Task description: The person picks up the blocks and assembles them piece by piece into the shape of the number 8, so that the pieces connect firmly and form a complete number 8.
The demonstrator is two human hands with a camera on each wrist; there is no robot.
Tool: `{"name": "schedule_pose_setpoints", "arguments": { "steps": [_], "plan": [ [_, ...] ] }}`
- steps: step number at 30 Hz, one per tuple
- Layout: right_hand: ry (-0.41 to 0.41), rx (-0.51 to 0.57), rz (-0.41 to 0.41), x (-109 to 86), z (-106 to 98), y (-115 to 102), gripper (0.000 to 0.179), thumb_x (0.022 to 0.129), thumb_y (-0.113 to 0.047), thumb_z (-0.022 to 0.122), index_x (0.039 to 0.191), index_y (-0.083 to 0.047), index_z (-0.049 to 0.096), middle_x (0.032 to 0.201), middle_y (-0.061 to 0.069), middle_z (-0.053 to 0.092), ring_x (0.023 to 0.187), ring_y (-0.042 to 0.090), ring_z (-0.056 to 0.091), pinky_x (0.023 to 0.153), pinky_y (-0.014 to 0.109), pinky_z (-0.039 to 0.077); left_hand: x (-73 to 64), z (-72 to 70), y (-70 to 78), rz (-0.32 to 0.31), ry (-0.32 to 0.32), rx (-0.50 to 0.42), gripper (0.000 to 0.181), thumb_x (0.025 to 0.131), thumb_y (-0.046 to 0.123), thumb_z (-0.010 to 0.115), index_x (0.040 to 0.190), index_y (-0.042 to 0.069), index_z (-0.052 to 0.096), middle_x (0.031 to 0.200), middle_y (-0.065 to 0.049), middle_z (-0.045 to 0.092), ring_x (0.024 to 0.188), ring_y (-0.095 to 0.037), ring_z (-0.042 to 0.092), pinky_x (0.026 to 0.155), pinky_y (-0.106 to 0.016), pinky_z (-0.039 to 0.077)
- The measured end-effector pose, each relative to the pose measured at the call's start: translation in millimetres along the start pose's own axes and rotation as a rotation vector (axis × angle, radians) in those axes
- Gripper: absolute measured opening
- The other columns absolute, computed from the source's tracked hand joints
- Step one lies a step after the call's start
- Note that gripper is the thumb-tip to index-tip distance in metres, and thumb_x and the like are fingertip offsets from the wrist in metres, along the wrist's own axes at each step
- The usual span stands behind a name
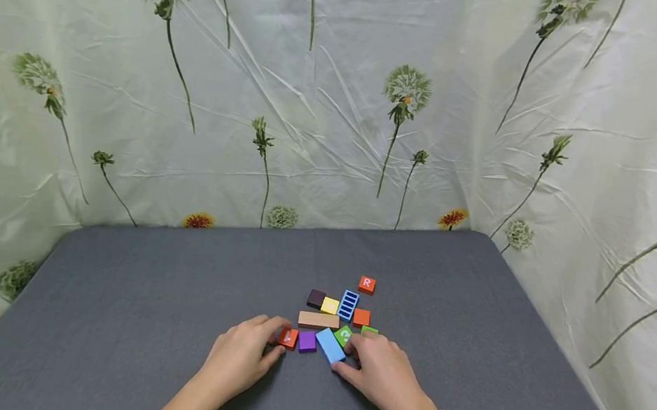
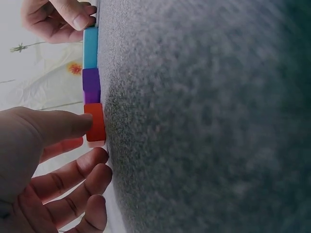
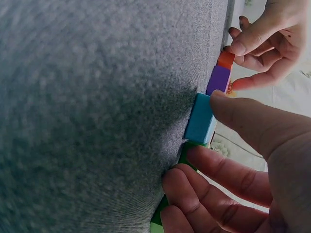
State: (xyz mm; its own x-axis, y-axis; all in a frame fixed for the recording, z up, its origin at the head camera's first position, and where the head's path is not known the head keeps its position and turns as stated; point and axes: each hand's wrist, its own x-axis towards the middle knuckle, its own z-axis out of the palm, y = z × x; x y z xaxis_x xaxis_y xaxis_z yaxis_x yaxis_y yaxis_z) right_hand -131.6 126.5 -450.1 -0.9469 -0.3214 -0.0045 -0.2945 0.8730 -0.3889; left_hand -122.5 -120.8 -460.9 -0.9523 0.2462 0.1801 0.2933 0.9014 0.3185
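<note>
1. Light-blue block (image 1: 330, 345): it lies flat on the grey cloth-covered counter (image 1: 158, 321), its long axis slanting from far left to near right.
2. Right hand (image 1: 380, 372): the nearer one to that block, coming from its right. Thumb and index finger stand a block's breadth apart, curled about its near-right end in a loose-looking pinch; how firmly they press, I cannot tell.
3. Green question-mark block (image 1: 343, 335): just beyond the light-blue one, close by the right index finger, so any turn of the slanted block would probably have to allow for it.
4. Left hand (image 1: 239, 354): thumb and index finger are set on the red letter block (image 1: 287, 338) from its left, opened only to its width; the other fingers hang clear.
5. Purple block (image 1: 307, 341): between the two held blocks, just right of the red one.
6. Tan plank (image 1: 319, 320): behind this row, its long axis running left to right, unlike the light-blue slant.
</note>
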Motion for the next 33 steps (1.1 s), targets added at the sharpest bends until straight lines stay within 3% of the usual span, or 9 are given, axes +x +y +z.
{"name": "schedule_pose_setpoints", "arguments": {
  "steps": [7,17,33],
  "plan": [
    [0.057,-0.019,-0.044,-1.6,2,-2,0.032,0.081,-0.038,0.094,0.084,-0.016,0.072,0.078,-0.007,0.06,0.064,0.008,0.047,0.056,0.03,0.041,0.5,0.7,-1.2,0.005,0.003,-0.009,0.032,0.088,0.02,0.089,0.117,0.023,0.077,0.086,0.009,0.066,0.071,-0.008,0.06,0.056,-0.032,0.048],
    [0.073,-0.029,-0.059,-1.9,5,-2,0.033,0.081,-0.036,0.094,0.082,-0.015,0.069,0.076,-0.008,0.057,0.063,0.006,0.045,0.055,0.028,0.039,0.2,1.1,-0.6,0.006,0.01,-0.003,0.025,0.088,0.017,0.089,0.109,0.024,0.079,0.082,0.009,0.063,0.066,-0.005,0.052,0.054,-0.028,0.044],
    [0.007,0.025,-0.041,0.2,1,-1,0.027,0.085,-0.028,0.092,0.082,-0.012,0.069,0.074,-0.006,0.057,0.063,0.006,0.046,0.056,0.025,0.038,-11.3,-3.6,1.1,0.019,-0.016,-0.038,0.025,0.086,0.016,0.09,0.107,0.021,0.079,0.079,0.01,0.06,0.067,-0.004,0.05,0.056,-0.026,0.041]
  ]
}}
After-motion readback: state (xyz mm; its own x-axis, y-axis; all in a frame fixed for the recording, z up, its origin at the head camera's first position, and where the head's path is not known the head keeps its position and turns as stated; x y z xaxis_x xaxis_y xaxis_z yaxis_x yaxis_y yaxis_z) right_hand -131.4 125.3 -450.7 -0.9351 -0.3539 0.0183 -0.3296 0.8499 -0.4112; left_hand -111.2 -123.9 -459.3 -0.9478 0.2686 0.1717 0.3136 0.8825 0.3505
